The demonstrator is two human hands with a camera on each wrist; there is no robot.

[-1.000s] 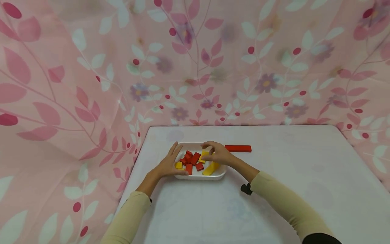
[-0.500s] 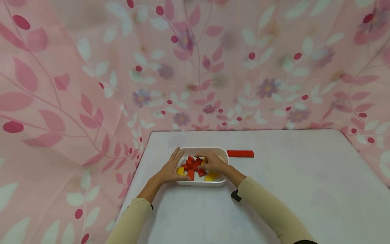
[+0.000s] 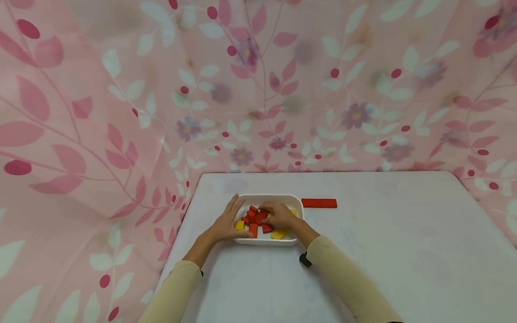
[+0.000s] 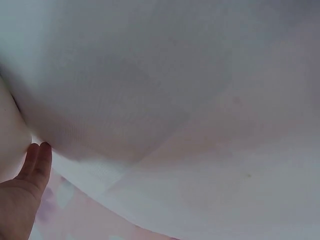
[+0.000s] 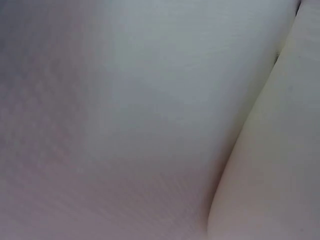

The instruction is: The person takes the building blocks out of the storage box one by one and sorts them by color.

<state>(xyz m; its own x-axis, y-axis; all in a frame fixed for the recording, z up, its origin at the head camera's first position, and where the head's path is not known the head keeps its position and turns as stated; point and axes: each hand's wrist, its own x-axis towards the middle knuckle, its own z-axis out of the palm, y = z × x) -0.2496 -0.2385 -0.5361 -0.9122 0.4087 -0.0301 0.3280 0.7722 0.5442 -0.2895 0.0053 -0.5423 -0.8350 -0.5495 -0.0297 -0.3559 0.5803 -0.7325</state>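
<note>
Toy blocks in red and yellow lie in a white tray [image 3: 268, 242]. My left hand [image 3: 223, 225] rests at the tray's left end, fingers straight along the far side and thumb along the near rim. Its straight fingers also show against the tray in the left wrist view. Inside the tray, my right hand [image 3: 280, 216] reaches down with bent fingers and thumb over a red block [image 3: 261, 217] and a partly hidden yellow block. Whether it pinches either is hidden. A long yellow block [image 3: 279, 234] lies under its wrist. Near my left thumb are a red block [image 3: 253, 230] and a yellow block [image 3: 240, 225].
A long red block [image 3: 319, 203] lies on the white-covered table [image 3: 383, 251], just right of the tray. Pink floral cloth [image 3: 323, 89] hangs behind and to the left. The right wrist view shows mostly sleeve and blurred pale cloth, no hand.
My right hand has moved left and down into the tray, onto the blocks, then stayed nearly still. My left hand keeps its place on the tray. The head view tilted slightly.
</note>
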